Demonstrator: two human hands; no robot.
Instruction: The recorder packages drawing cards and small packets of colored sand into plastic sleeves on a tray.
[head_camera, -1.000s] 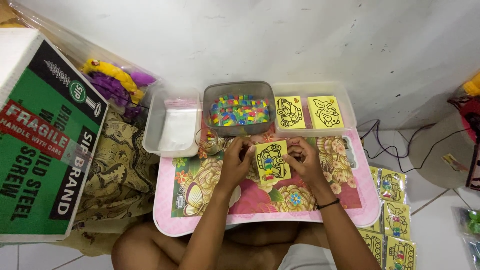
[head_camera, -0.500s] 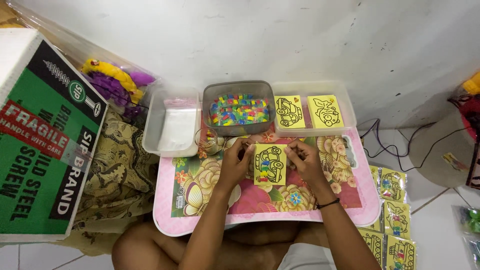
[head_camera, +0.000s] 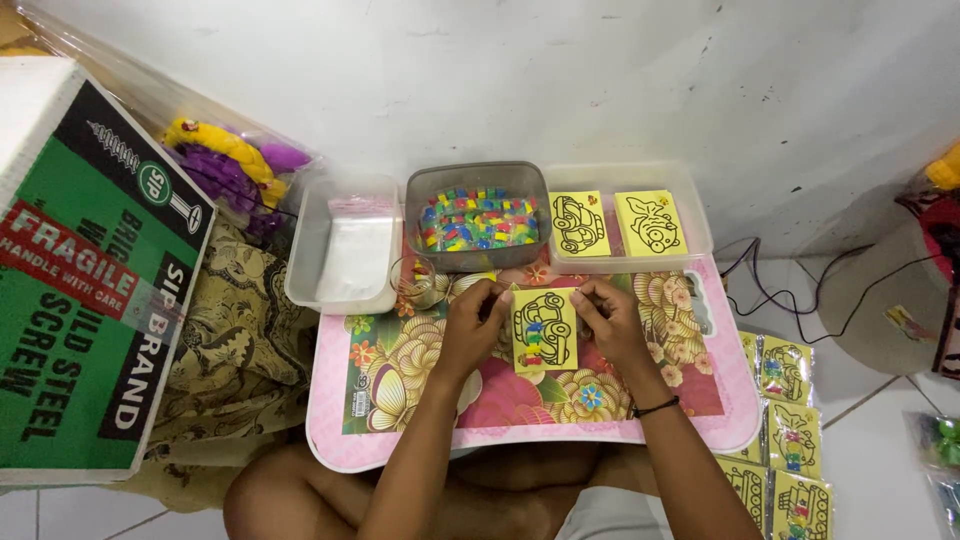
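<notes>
- Yellow card (head_camera: 544, 330) w/ black outline drawing lies flat on the pink floral lap table (head_camera: 400, 400), centre, just in front of the grey tub (head_camera: 478, 217).
- Left hand (head_camera: 474, 322): fingers curled, tips pinching the card's left edge. Right hand (head_camera: 606, 318): same on the right edge, thumb + fingertips closed on the card. Black band on right wrist.
- A few small coloured bits sit on the card's lower half; too small to tell whether loose or stuck.
- Handling (judgement): card looks thin, light, flexible; prob. bends if held by one corner. Best hold = both side edges, kept level so the small bits don't slide.
- Grey tub: full of small multicolour pieces (red, blue, green, yellow).
- Clear tray (head_camera: 345, 245), left of tub: holds clear flat bags.
- Clear tray (head_camera: 690, 215), right of tub: two more yellow cards (head_camera: 612, 222) side by side, outline drawings face up.
- Bagged yellow cards (head_camera: 790, 420) on the floor to the right of the table, several in a column, in shiny clear sleeves.
- Cardboard box (head_camera: 85, 290) far left: green + black panels, white print, red slanted label strip.
- Purple/yellow bundle (head_camera: 235, 165) in a clear bag behind the box, by the wall.
- Brown patterned cloth (head_camera: 235, 340) betw. box and table.
</notes>
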